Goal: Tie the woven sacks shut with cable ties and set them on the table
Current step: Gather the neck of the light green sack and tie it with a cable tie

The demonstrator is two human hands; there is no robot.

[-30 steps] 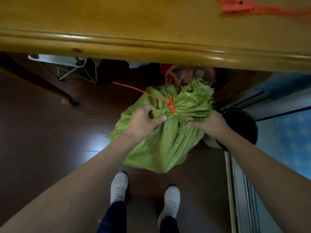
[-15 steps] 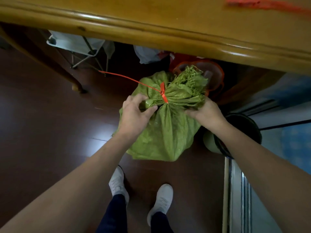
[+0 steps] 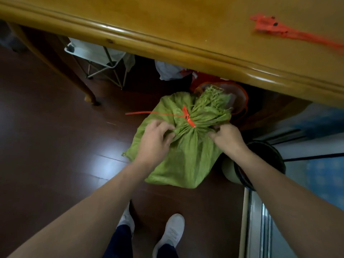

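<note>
The left hand (image 3: 155,138) has its fingers curled into the cloth of the green sack (image 3: 186,161), just left of the tied neck. The right hand (image 3: 226,135) grips the cloth just right of the neck. So the sack is between the two hands, and both are just as close. It is low down over the dark floor (image 3: 46,146), on the near side of the table (image 3: 149,21). Its long way runs from the fat near end to the frilly far top. The table top is higher and farther, so I think the sack must go up and away.

I count one sack and one red cable tie (image 3: 188,117) around its neck, tail pointing left. The spare ties (image 3: 270,27) on the table are too blurry to count.
</note>
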